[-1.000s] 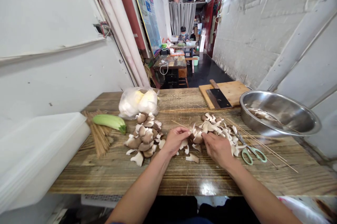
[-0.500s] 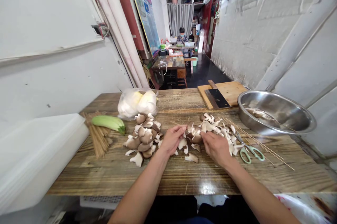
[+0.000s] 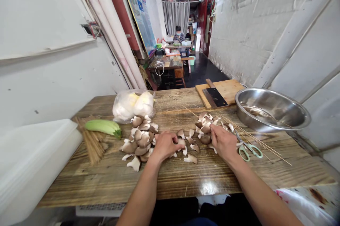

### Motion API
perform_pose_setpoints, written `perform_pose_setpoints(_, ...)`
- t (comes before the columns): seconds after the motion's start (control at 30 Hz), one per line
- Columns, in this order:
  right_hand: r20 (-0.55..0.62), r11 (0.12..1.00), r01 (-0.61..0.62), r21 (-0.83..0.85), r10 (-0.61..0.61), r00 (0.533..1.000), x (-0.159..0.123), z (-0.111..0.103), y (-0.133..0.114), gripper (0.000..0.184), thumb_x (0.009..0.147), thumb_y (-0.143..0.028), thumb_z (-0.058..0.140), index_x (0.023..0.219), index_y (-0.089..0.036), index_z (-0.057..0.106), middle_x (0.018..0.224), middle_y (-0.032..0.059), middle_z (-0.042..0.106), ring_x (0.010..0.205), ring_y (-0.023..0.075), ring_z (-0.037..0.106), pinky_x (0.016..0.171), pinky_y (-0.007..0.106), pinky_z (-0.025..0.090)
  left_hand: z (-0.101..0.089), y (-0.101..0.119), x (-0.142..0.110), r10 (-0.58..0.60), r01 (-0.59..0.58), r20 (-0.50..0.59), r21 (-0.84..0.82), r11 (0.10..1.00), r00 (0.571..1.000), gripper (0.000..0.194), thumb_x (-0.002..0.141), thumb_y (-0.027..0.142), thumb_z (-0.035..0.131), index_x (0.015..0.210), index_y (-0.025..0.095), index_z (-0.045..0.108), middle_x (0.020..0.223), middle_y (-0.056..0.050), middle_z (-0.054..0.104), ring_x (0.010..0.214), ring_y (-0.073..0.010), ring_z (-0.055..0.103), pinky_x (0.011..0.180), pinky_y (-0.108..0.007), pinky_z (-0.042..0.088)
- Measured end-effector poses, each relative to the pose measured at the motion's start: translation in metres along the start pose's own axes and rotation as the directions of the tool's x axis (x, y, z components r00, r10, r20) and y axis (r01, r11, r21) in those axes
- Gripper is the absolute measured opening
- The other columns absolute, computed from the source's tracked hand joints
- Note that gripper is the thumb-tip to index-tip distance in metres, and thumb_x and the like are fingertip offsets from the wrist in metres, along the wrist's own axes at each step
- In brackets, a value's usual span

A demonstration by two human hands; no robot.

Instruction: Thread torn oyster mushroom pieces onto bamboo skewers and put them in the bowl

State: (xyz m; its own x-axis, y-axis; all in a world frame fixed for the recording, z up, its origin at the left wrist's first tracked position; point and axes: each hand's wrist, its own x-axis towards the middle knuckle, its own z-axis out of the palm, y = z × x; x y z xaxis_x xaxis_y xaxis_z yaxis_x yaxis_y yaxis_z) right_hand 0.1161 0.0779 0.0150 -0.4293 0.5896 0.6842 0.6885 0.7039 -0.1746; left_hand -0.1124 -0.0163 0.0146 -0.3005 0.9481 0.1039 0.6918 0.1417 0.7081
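Observation:
My right hand [image 3: 223, 143] is closed, its fingertips pinching a thin wooden skewer [image 3: 190, 111] near a cluster of brown-capped oyster mushroom pieces [image 3: 204, 124] that seem threaded on it. The skewer's bare end points away to the upper left. My left hand [image 3: 166, 145] is curled over the table, thumb and fingers closed at a loose oyster mushroom piece [image 3: 181, 143]. Left of that hand lies a heap of torn oyster mushrooms [image 3: 142, 139]. A few single pieces, one of them a flat mushroom piece [image 3: 190, 159], lie between my hands. More mushrooms are partly hidden behind my right hand.
Green-handled scissors [image 3: 249, 151] and loose skewers [image 3: 265, 144] lie to the right. Behind them stand a steel basin [image 3: 273, 109] and a cutting board [image 3: 231, 90] with a cleaver [image 3: 215, 97]. Left are a bagged white vegetable [image 3: 134, 105], a green squash [image 3: 103, 127] and a skewer bundle [image 3: 91, 144].
My left hand has left the skewer and dropped left to the loose mushrooms. My right hand has shifted slightly up and to the right with the skewer, and the camera view has turned a little.

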Motion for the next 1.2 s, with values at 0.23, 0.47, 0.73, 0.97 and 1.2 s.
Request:
perform_pose_setpoints(0.23,0.033,1.0,0.014,-0.021,-0.013,0.999,0.001,-0.001,-0.001,0.023,0.091,-0.021,0.043,0.096,-0.019,0.066,0.075,0.0031,0.067,0.066,0.0123,0.059,0.057,0.021,0.035,-0.001,0.0,-0.002,0.043,-0.054,0.122,0.088,0.995,0.992,0.018,0.055,0.035,0.075,0.065,0.022,0.066,0.072,-0.003,0.066,0.075,-0.0219,0.055,0.074,-0.03,0.028)
perform_pose_setpoints(0.47,0.049,0.999,0.036,-0.02,-0.035,0.998,-0.001,0.0,-0.002,0.023,0.09,-0.02,0.043,0.095,-0.018,0.065,0.074,0.0027,0.065,0.064,0.0117,0.057,0.056,0.021,0.033,-0.004,0.0,-0.003,0.056,-0.062,0.138,0.038,0.997,0.989,0.009,0.059,0.025,0.068,0.067,0.022,0.067,0.067,-0.002,0.066,0.069,-0.0194,0.056,0.073,-0.031,0.03)
perform_pose_setpoints(0.73,0.053,0.999,0.035,-0.017,-0.034,0.998,-0.001,-0.001,-0.003,0.022,0.09,-0.019,0.043,0.096,-0.018,0.064,0.077,0.0035,0.067,0.066,0.0123,0.058,0.058,0.021,0.034,-0.01,0.004,-0.004,0.08,-0.069,0.131,-0.086,0.994,0.988,0.009,0.063,0.017,0.062,0.071,0.02,0.064,0.064,-0.001,0.063,0.061,-0.0159,0.054,0.063,-0.027,0.035)
perform_pose_setpoints(0.97,0.079,0.991,0.126,0.046,-0.13,0.988,-0.002,-0.001,-0.005,0.022,0.089,-0.016,0.043,0.098,-0.017,0.063,0.074,0.0026,0.064,0.064,0.0119,0.057,0.058,0.021,0.035,-0.019,0.005,0.007,-0.279,0.211,0.078,-0.847,0.488,0.957,0.023,0.065,0.026,0.071,0.081,0.017,0.059,0.07,-0.001,0.064,0.068,-0.0156,0.063,0.064,-0.025,0.045)
perform_pose_setpoints(1.2,0.071,0.967,0.246,0.062,-0.25,0.966,-0.003,0.001,-0.006,0.022,0.09,-0.018,0.043,0.097,-0.016,0.064,0.068,0.0018,0.061,0.059,0.0111,0.052,0.057,0.021,0.033,-0.017,-0.002,0.014,-0.33,0.196,0.154,-0.975,0.1,0.931,0.017,0.068,0.015,0.071,0.078,0.013,0.057,0.075,-0.006,0.067,0.075,-0.014,0.064,0.069,-0.025,0.05)
